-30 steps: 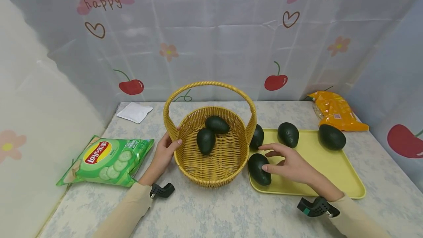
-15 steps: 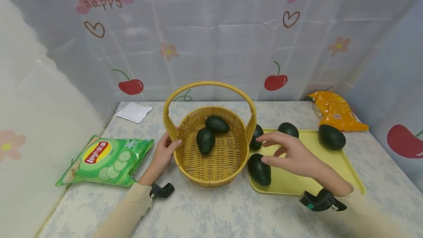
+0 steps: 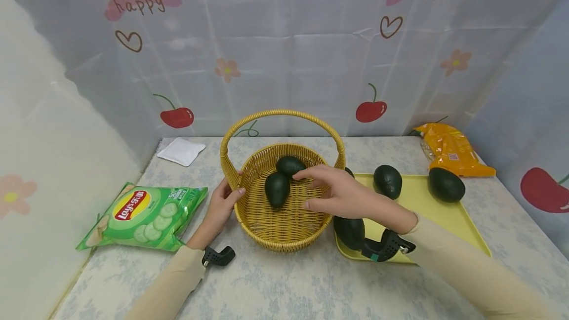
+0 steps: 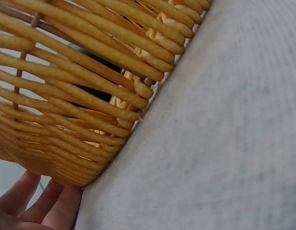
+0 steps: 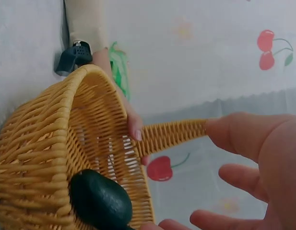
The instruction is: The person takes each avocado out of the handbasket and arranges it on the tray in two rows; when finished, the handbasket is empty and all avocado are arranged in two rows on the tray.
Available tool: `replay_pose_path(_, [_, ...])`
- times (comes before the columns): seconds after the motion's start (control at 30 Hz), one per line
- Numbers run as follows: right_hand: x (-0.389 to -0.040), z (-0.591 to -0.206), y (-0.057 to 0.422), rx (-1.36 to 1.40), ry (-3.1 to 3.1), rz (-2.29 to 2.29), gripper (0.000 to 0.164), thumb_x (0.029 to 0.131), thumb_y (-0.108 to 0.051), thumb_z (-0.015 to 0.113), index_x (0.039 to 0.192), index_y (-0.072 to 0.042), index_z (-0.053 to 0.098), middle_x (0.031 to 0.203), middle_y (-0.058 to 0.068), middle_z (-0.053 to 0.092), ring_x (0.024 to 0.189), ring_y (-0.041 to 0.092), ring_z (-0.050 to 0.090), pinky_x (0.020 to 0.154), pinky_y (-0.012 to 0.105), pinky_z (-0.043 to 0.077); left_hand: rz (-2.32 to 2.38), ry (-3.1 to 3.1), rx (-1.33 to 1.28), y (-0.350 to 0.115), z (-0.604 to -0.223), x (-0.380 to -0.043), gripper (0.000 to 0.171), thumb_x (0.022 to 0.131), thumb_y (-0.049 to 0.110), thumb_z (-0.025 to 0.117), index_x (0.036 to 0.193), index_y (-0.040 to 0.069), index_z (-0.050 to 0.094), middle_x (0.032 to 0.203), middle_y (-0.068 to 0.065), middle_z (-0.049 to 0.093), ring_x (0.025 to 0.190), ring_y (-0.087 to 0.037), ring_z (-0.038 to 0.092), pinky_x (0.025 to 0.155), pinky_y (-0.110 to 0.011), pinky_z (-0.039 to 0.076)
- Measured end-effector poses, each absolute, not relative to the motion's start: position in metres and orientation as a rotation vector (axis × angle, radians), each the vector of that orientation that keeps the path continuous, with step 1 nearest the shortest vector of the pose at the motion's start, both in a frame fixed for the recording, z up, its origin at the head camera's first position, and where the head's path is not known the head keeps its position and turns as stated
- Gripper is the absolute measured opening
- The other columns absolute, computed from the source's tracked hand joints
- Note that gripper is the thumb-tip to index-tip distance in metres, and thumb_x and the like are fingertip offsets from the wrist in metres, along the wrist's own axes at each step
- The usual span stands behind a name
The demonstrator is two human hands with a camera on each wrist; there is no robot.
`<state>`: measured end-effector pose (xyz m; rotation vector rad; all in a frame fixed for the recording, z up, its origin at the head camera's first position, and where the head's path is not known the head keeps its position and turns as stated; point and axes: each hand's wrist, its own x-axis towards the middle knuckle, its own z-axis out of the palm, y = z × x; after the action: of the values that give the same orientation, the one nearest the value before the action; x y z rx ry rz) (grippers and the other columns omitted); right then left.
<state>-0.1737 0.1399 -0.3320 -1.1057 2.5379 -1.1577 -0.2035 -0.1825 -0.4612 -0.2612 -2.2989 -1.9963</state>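
My left hand (image 3: 221, 207) grips the left rim of a yellow wicker basket (image 3: 284, 245), thumb inside near the base of the tall handle. In the left wrist view its fingertips (image 4: 61, 206) touch the outer wall. Two dark green avocados lie in the basket: an upright-looking one (image 3: 277, 190) in front and another (image 3: 289, 166) behind it. Above the basket's right side hovers my right hand (image 3: 342, 191), fingers loosely spread and holding nothing; its fingertips come near the rear avocado. In the right wrist view, an avocado (image 5: 100, 199) shows inside the basket wall.
A yellow tray (image 3: 426, 226) to the right bears several avocados, among them a near one (image 3: 349, 233) partly under my right arm. Behind it lies an orange packet (image 3: 453, 152). On the left are a green Lay's chip bag (image 3: 146, 216) and a white packet (image 3: 181, 151).
My right hand has moved left from above the tray's avocados to over the basket, with nothing in it. The left hand, the basket and the avocados have stayed put.
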Motion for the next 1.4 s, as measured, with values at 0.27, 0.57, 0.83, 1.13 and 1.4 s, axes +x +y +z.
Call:
replay_pose_path(0.27, [-0.195,-0.333,0.104,-0.977,2.547,-1.026,0.054,0.094,-0.026,0.071,0.145,-0.016,0.055,0.15,0.013,0.053,0.121,0.037,0.065,0.098,0.046,0.055,-2.009,-2.289,-0.279,-0.182,-0.462,-0.204,0.052,0.102,0.008,0.057,0.152,0.006,0.044,0.153,-0.021,0.049,0.121,-0.003,0.056,0.092,-0.015,0.05])
replay_pose_path(0.57, [-0.227,-0.349,0.073,-0.786,2.546,-0.807,0.056,0.098,-0.033,0.066,0.15,-0.016,0.051,0.151,0.014,0.053,0.128,0.033,0.059,0.098,0.045,0.053,-1.999,-2.304,-0.27,-0.184,-0.463,-0.204,0.052,0.102,0.009,0.056,0.152,0.007,0.044,0.153,-0.02,0.049,0.121,-0.006,0.056,0.09,-0.016,0.051])
replay_pose_path(0.83, [-0.24,-0.36,0.053,-0.752,2.544,-0.742,0.058,0.098,-0.028,0.068,0.15,-0.013,0.05,0.154,0.01,0.05,0.141,0.031,0.049,0.108,0.049,0.048,-2.01,-2.317,-0.242,-0.183,-0.462,-0.204,0.053,0.102,0.01,0.057,0.153,0.007,0.044,0.151,-0.022,0.05,0.131,-0.031,0.052,0.089,-0.017,0.051])
replay_pose_path(1.13, [-0.246,-0.364,0.034,-0.725,2.542,-0.629,0.051,0.098,-0.018,0.067,0.148,-0.016,0.054,0.153,0.01,0.053,0.139,0.031,0.05,0.101,0.044,0.051,-2.021,-2.304,-0.261,-0.183,-0.462,-0.205,0.052,0.102,0.009,0.056,0.152,0.008,0.044,0.152,-0.021,0.049,0.123,-0.013,0.056,0.09,-0.018,0.051])
replay_pose_path(1.4, [-0.244,-0.37,0.029,-0.767,2.48,-0.646,0.051,0.097,-0.02,0.07,0.146,-0.017,0.056,0.154,0.008,0.051,0.144,0.032,0.045,0.111,0.05,0.046,-2.03,-2.3,-0.271,-0.182,-0.463,-0.205,0.052,0.103,0.009,0.055,0.153,0.007,0.042,0.155,-0.021,0.046,0.134,-0.034,0.051,0.09,-0.017,0.051])
